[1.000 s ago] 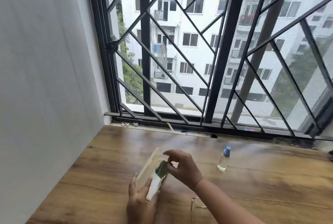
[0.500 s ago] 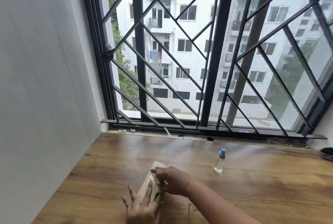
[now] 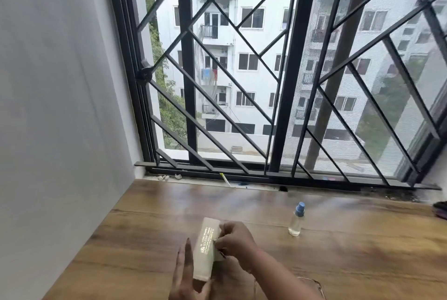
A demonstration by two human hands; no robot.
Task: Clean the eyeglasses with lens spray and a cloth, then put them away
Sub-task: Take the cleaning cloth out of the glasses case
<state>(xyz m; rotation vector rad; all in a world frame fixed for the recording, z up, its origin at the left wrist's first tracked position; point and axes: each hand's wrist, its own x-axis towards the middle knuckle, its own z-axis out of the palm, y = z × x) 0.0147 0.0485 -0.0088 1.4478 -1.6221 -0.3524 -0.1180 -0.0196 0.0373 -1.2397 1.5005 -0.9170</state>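
On the wooden counter (image 3: 350,251) below a barred window (image 3: 285,82), 3 task items were logged, with 2 hands at work.

Item 1: case (image 3: 205,249), pale cream with gold lettering, at the near middle of the counter. Its long axis ran away from the person, far end tipped slightly right. It looked all but closed; contents not visible.

Item 2: spray bottle (image 3: 297,223), clear with a blue cap, upright, beyond and to the right of the case, apart from both hands.

Item 3: eyeglasses (image 3: 314,280), thin wire frame, only partly in view at the bottom edge. They lay on the counter just right of the right forearm, nearer the person than the case.

Left hand (image 3: 186,273): fingers straight, laid along the left side of the case, steadying it, not clenched.

Right hand (image 3: 235,241): fingertips pinched at the right long edge of the case. Whether a cloth was caught in that pinch could not be told; no cloth showed plainly.

Assessment: the work seemed early, probably fetching the cloth from the case. Bottle and eyeglasses both lay to the right, so the right hand was nearer for either reach. The bottle called for a reach forward and right. The eyeglasses called for one back and right, and that forearm partly hid their frame.
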